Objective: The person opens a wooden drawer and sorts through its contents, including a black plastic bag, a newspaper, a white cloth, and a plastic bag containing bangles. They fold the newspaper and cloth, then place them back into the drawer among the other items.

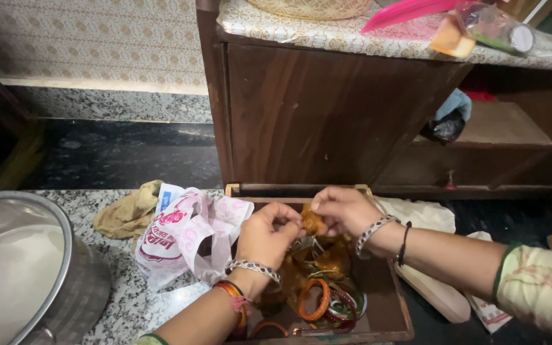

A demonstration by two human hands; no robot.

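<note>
Head view: I see my left hand (266, 233) and right hand (343, 211) close together over an open wooden box (388, 313), fingers of both pinched shut on a small amber-brown crinkled wrapper (311, 222) held between them. Below the wrapper, inside the box, lie orange, red and green bangles (327, 300). Just left of the box, a pink-and-white plastic bag (183, 236) and a tan cloth (129, 214) rest on the speckled counter (126, 306). Far left, a steel pot (33, 275).
</note>
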